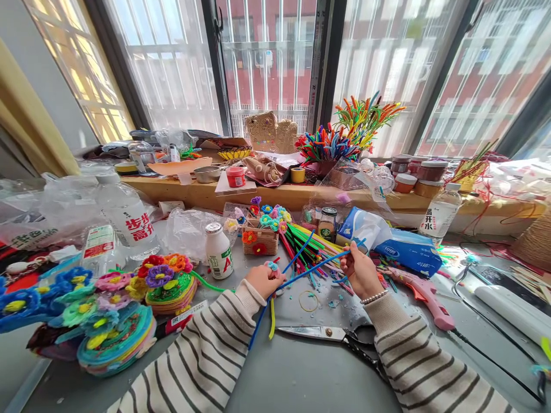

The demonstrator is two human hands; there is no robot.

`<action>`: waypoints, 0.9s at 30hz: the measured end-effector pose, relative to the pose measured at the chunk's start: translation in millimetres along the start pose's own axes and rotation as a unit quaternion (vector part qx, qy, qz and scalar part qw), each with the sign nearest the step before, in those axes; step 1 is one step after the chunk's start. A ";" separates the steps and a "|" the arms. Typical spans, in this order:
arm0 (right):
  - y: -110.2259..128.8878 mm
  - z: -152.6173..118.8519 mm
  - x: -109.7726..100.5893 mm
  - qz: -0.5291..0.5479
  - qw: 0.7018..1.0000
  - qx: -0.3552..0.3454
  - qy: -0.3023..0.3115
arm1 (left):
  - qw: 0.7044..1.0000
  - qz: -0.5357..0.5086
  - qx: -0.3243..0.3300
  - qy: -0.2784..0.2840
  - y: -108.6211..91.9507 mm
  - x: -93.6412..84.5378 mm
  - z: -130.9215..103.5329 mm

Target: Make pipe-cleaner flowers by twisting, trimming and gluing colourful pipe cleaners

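Note:
My left hand (266,280) is closed in a pinch, with a small pale blue and pink fuzzy piece (272,266) at its fingertips. Out of that grip runs a blue pipe cleaner (316,267), stretched to my right hand (361,271), whose thumb and fingers pinch its other end. A second blue strand sticks up from the left fingers, and a yellow pipe cleaner (272,319) hangs beneath them. Below both hands, black-handled scissors (321,332) lie on the grey table. Behind them is a pile of coloured pipe cleaners (305,246).
Fuzzy flower pieces (116,332) crowd the left, near a white bottle (219,251) and a large water bottle (124,218). A flower-decked basket (260,241) stands behind. To the right lie a pink glue gun (424,295) with its cord and a blue tissue pack (407,252).

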State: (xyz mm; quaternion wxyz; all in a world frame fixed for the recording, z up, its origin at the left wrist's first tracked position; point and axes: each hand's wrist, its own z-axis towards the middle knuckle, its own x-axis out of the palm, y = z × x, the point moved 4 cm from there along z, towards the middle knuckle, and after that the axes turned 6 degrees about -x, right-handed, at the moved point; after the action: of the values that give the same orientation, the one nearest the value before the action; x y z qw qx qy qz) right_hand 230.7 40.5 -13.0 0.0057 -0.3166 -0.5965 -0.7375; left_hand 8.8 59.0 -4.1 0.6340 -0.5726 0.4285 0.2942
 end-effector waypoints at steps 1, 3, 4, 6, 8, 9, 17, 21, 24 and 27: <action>-0.9 0.9 -0.6 0.018 1.000 0.008 -0.001 | 1.000 0.028 0.004 -0.012 -0.9 -0.1 -0.2; -2.2 2.7 -1.8 0.058 0.998 0.027 -0.004 | 0.998 0.053 0.012 -0.018 -2.7 0.6 -0.8; -2.0 3.7 -2.4 0.073 0.997 0.033 -0.006 | 0.999 0.049 0.013 -0.013 -3.1 1.2 -1.2; -0.3 5.3 -2.6 0.097 0.994 0.042 -0.004 | 1.000 0.021 0.013 0.000 -2.9 1.8 -1.8; 1.9 5.9 -1.0 0.111 0.992 0.054 0.007 | 1.000 -0.001 0.014 -0.001 -1.5 1.5 -1.9; 2.8 5.8 0.2 0.115 0.991 0.060 0.014 | 1.000 -0.009 0.014 -0.005 -0.4 1.3 -1.9; 0.5 4.2 0.0 0.119 0.990 0.068 0.022 | 0.953 -0.300 0.024 0.030 -6.5 1.7 -1.6; -1.8 8.8 -7.4 0.116 0.992 0.045 -0.010 | 0.849 -0.510 0.010 0.136 -19.9 5.5 -4.3; -2.2 11.3 -11.6 0.111 0.993 0.030 -0.030 | 0.797 -0.576 -0.015 0.182 -25.7 8.0 -8.8; -1.9 12.9 -15.5 0.102 0.994 0.016 -0.047 | 0.800 -0.567 -0.042 0.190 -26.3 8.5 -12.5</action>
State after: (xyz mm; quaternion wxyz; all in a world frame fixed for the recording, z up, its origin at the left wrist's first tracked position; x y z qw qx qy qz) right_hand 248.3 46.8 -20.8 0.0583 -0.4098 -0.5723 -0.7080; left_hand 32.8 41.3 1.1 0.5689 -0.7838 0.1261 -0.2149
